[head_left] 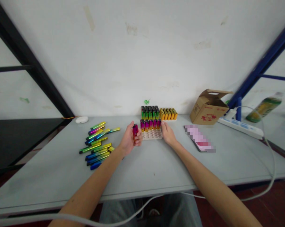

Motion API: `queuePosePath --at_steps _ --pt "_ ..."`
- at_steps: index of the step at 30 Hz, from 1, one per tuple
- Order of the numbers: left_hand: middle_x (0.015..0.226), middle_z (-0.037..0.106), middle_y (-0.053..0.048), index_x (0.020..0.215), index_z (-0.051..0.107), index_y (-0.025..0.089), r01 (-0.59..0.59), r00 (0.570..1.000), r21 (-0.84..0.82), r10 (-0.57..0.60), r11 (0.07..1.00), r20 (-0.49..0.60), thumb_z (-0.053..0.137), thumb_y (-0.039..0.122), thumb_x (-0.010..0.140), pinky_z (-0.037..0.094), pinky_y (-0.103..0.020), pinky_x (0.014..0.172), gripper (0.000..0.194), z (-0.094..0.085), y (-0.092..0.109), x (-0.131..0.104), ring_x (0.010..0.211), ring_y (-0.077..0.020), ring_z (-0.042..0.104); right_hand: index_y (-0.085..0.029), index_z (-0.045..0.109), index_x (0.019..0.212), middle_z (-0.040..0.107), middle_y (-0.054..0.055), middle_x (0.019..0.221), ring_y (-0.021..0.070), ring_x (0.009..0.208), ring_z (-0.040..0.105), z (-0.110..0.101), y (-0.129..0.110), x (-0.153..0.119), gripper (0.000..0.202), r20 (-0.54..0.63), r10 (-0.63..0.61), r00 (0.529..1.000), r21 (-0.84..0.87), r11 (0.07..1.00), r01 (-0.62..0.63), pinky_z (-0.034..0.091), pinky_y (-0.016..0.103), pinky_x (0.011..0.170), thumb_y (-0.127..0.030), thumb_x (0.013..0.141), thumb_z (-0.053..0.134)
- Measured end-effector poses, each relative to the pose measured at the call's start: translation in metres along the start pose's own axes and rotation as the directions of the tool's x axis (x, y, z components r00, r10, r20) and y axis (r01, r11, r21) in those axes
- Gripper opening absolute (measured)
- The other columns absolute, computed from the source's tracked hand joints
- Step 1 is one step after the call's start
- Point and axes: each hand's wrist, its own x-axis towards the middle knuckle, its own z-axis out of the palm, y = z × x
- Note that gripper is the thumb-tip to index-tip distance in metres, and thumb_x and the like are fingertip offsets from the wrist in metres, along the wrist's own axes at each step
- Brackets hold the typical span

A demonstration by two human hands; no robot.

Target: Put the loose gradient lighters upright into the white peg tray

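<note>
My left hand (130, 138) is closed around a shiny purple-and-gold tube (135, 130) with a dark top, held upright just left of a white tray with round holes (153, 135). A row of matching purple-and-gold tubes (150, 125) stands in the back of that tray, while several holes at its front show bare. At the tray's right end, my right hand (168, 133) has its fingers closed at the edge, beside the last tube; the far fingers are hidden. Behind stand blocks of green-and-black tubes (150, 112) and yellow tubes with dark tops (168, 114).
Loose green, blue and yellow metallic tubes (98, 146) lie piled on the left of the grey table (154, 173). On the right are a phone (200, 138), an open cardboard box (208, 110), a power strip (241, 126) and a bottle (264, 108). A white case (82, 119) lies by the wall.
</note>
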Motion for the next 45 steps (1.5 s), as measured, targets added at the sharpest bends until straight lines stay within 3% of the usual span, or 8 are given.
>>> queuePosePath --at_steps 5,9,15,24,36,40,42,45 --pt "0.045 0.020 0.008 0.054 0.040 0.018 0.053 0.998 0.037 -0.054 0.998 0.020 0.029 0.063 0.086 0.015 -0.016 0.032 0.056 -0.004 -0.003 0.003 0.034 -0.0050 0.018 -0.016 0.061 0.110 0.064 0.015 0.115 0.0257 0.113 0.053 -0.008 0.004 -0.001 0.057 0.241 -0.132 0.962 -0.339 0.917 0.211 0.034 0.039 0.099 -0.056 0.094 0.024" --pt "0.043 0.017 0.009 0.051 0.036 0.018 0.045 0.999 0.065 -0.047 0.997 0.022 0.033 0.059 0.085 0.012 -0.015 0.033 0.053 -0.005 -0.005 0.005 0.034 -0.0043 0.013 -0.017 0.046 0.133 0.048 0.016 0.137 0.0302 0.129 0.039 -0.012 0.010 -0.003 0.070 0.352 -0.175 0.919 -0.405 0.857 0.318 0.026 0.044 0.106 -0.067 0.086 0.037" --pt "0.042 0.016 0.009 0.049 0.034 0.019 -0.021 0.999 0.092 0.025 0.996 -0.043 0.034 0.059 0.083 0.011 -0.016 0.033 0.052 -0.007 -0.007 0.006 0.033 -0.0041 0.012 -0.016 0.039 0.137 0.048 0.017 0.134 0.0338 0.125 0.041 -0.016 0.010 -0.004 0.098 0.400 -0.217 0.891 -0.398 0.834 0.382 0.030 0.047 0.103 -0.080 0.065 0.054" --pt "0.042 0.017 0.009 0.051 0.035 0.020 -0.125 0.983 0.193 0.148 0.973 -0.109 0.033 0.051 0.084 0.011 -0.016 0.033 0.045 -0.005 -0.011 0.008 0.032 -0.0049 0.014 -0.015 0.043 0.134 0.051 0.017 0.129 0.0323 0.122 0.044 -0.016 0.008 -0.004 0.094 0.380 -0.240 0.893 -0.360 0.851 0.382 0.031 0.046 0.102 -0.078 0.065 0.057" --pt "0.042 0.019 0.009 0.054 0.035 0.020 -0.087 0.986 0.196 0.112 0.977 -0.121 0.032 0.053 0.083 0.013 -0.016 0.033 0.044 -0.008 -0.015 0.010 0.032 -0.0055 0.017 -0.014 0.044 0.134 0.052 0.018 0.127 0.0317 0.120 0.045 -0.017 0.004 -0.005 0.095 0.367 -0.243 0.898 -0.347 0.860 0.375 0.031 0.045 0.102 -0.075 0.063 0.061" --pt "0.042 0.024 0.009 0.058 0.037 0.020 -0.091 0.992 0.130 0.101 0.987 -0.076 0.035 0.063 0.082 0.013 -0.015 0.031 0.049 -0.007 -0.013 0.008 0.031 -0.0043 0.016 -0.012 0.056 0.119 0.060 0.017 0.117 0.0307 0.108 0.055 -0.027 -0.002 -0.003 0.083 0.364 -0.224 0.904 -0.313 0.885 0.346 0.040 0.041 0.093 -0.072 0.062 0.064" --pt "0.044 0.031 0.008 0.063 0.040 0.019 -0.085 0.996 0.079 0.087 0.993 -0.024 0.036 0.066 0.081 0.013 -0.015 0.030 0.050 -0.006 -0.013 0.006 0.030 -0.0036 0.016 -0.012 0.063 0.105 0.065 0.017 0.108 0.0310 0.100 0.059 -0.034 -0.007 -0.003 0.069 0.271 -0.153 0.950 -0.336 0.910 0.243 0.044 0.039 0.086 -0.071 0.069 0.059" --pt "0.050 0.040 0.007 0.069 0.042 0.019 -0.090 0.994 0.001 0.090 0.996 0.058 0.039 0.063 0.081 0.017 -0.015 0.029 0.045 -0.005 -0.012 0.003 0.030 -0.0034 0.019 -0.016 0.070 0.088 0.071 0.014 0.091 0.0290 0.088 0.064 -0.043 -0.020 -0.005 0.052 -0.003 -0.075 0.997 -0.312 0.948 0.070 0.046 0.038 0.077 -0.061 0.086 0.042"
